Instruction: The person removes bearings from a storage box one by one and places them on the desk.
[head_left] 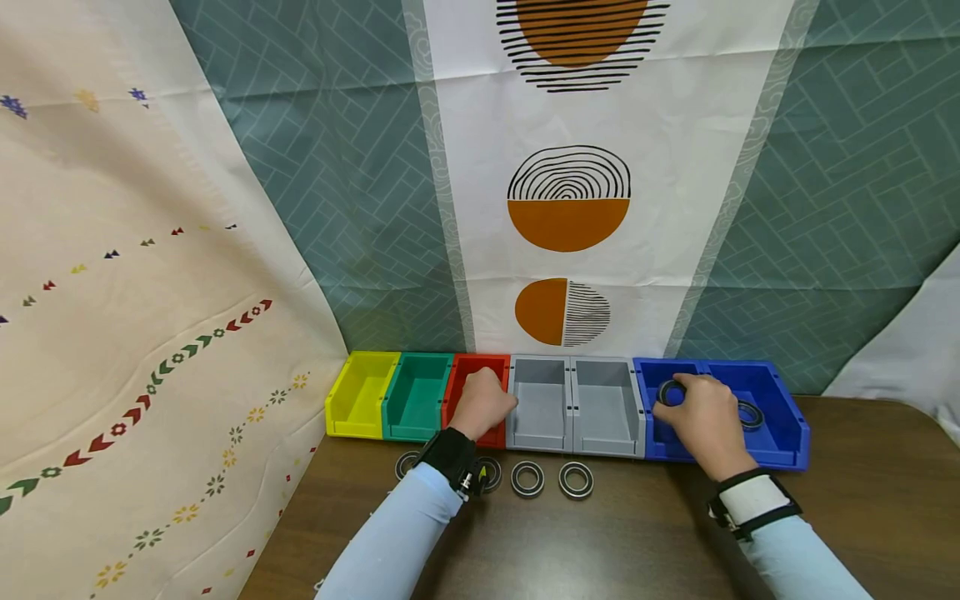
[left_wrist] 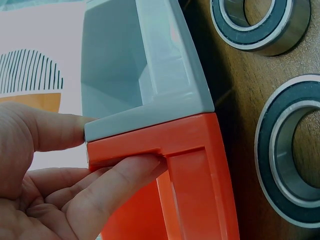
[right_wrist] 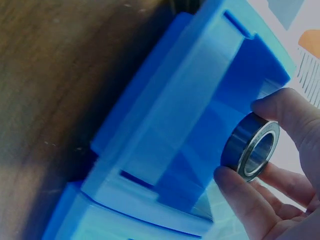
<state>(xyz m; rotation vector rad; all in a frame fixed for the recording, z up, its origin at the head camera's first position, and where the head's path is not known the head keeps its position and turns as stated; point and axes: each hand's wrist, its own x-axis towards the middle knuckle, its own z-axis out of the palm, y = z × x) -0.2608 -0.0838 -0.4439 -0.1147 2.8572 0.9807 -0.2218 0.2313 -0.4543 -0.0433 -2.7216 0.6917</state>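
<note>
My left hand point(head_left: 482, 405) pinches the adjoining side walls of the red bin point(left_wrist: 192, 185) and the left grey bin point(left_wrist: 155, 117). In the left wrist view the thumb lies against the grey side, the fingers against the red. Over the left blue bin point(head_left: 666, 442), my right hand point(head_left: 703, 421) holds a ball bearing point(right_wrist: 234, 145) by its outer rim, between thumb and fingers. The bearing is tilted, its bore showing in the right wrist view. Another bearing point(head_left: 756, 423) lies in the right blue bin point(head_left: 772, 458), partly behind the right hand.
A yellow bin point(head_left: 358, 429), a green bin point(head_left: 411, 432) and a second grey bin point(head_left: 607, 446) complete the row along the patterned cloth point(head_left: 375, 208). Several bearings point(head_left: 515, 480) lie on the wooden table point(head_left: 585, 550) before the bins, some partly behind the left wrist.
</note>
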